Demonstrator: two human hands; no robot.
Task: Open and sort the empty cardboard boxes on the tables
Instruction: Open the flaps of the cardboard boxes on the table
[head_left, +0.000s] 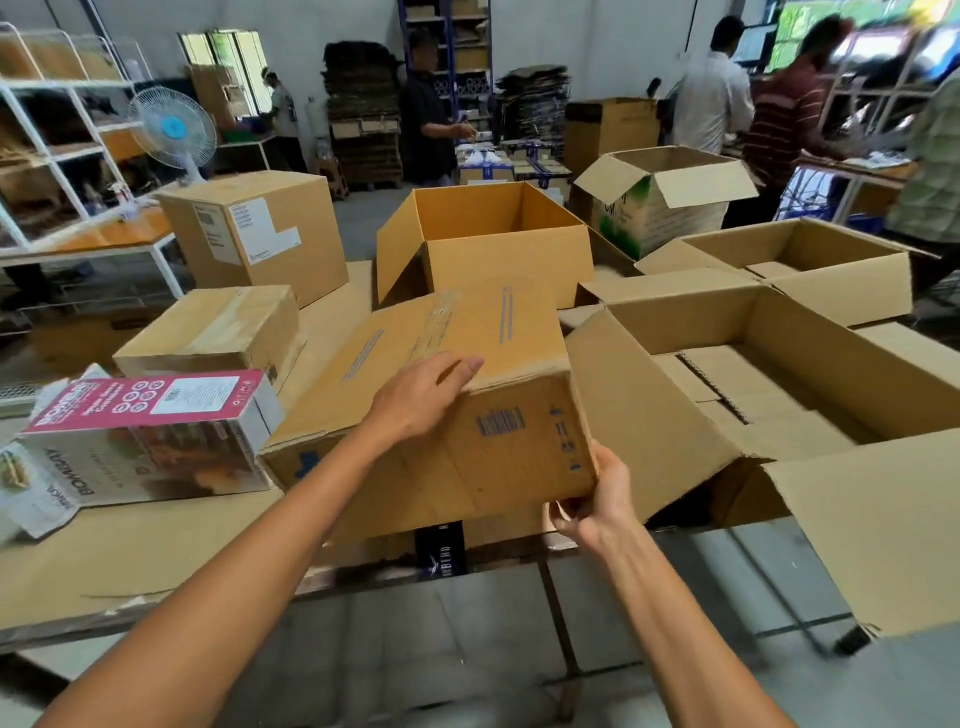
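- The left hand (423, 397) lies flat on the closed box (498, 441), fingers straight.
- The right hand (597, 499) grips its low corner.
- Hold steady, then lift the flap (467, 332) under the left hand.

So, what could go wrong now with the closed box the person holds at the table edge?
The closed box may slip: only the right hand grips its lower corner, while the left hand lies flat on top.
It seems to hang partly over the table edge, so it could fall.
Turning it may knock the big open box close beside it.
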